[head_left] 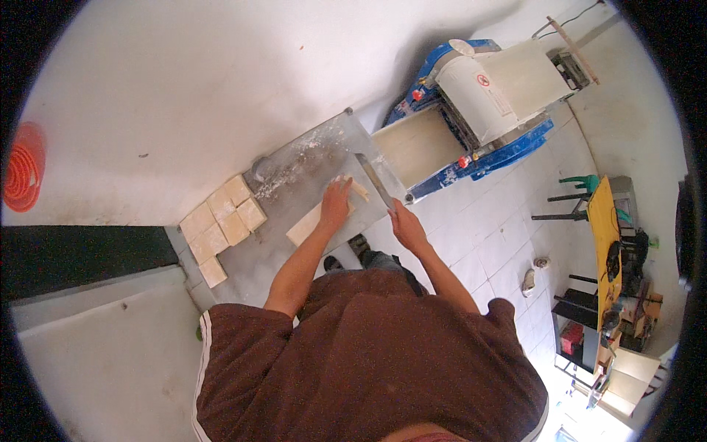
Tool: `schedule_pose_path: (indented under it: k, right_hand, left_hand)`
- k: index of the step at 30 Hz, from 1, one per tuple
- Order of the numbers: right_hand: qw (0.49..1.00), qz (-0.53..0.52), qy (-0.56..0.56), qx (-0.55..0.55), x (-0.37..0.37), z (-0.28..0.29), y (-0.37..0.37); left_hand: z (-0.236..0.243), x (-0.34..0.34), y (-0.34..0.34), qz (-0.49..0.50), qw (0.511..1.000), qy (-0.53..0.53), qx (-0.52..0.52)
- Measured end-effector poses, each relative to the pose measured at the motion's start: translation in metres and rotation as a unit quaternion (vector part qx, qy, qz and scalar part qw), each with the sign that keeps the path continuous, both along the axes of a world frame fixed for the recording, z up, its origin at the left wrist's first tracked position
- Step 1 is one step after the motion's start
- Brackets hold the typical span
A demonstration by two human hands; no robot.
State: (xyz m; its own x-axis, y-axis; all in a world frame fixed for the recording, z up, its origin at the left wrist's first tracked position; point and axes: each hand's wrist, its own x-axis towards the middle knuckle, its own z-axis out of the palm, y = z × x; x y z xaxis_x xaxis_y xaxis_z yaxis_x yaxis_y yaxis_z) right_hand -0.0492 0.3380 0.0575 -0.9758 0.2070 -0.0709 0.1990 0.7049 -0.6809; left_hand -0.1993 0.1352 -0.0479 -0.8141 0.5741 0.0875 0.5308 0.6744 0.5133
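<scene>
On a floured metal table (283, 177) in front of me lies a pale strip of dough (303, 227). My left hand (336, 202) rests over the strip's far part, fingers curled down on it. A narrow end piece of the dough (360, 191) shows just right of those fingers. My right hand (406, 227) is closed round the handle of a long, broad-bladed knife (374, 179). Its blade points away and to the left, to the right of the dough and apart from it. At the table's left end sit several cut dough blocks (220, 204), set close together.
Beyond the table's right end stands a dough roller machine (482, 96) with blue sides and a pale tray. A white wall (199, 81) runs along the far side. At far right is a yellow table (605, 243) with clutter. An orange coil (22, 173) hangs at left.
</scene>
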Motion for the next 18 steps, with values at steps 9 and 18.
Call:
schedule_pose_path:
  k: [9,18]
  right_hand:
    - [0.959,-0.277,-0.051,-0.024,0.168,0.005,0.002]
    - [0.889,-0.44,-0.129,0.017,0.343,-0.028,-0.052]
  left_hand:
    - [0.004,-0.025,0.028,-0.167,0.975,0.055,-0.133]
    - [-0.015,-0.03,0.027,-0.111,0.991,0.03,-0.061]
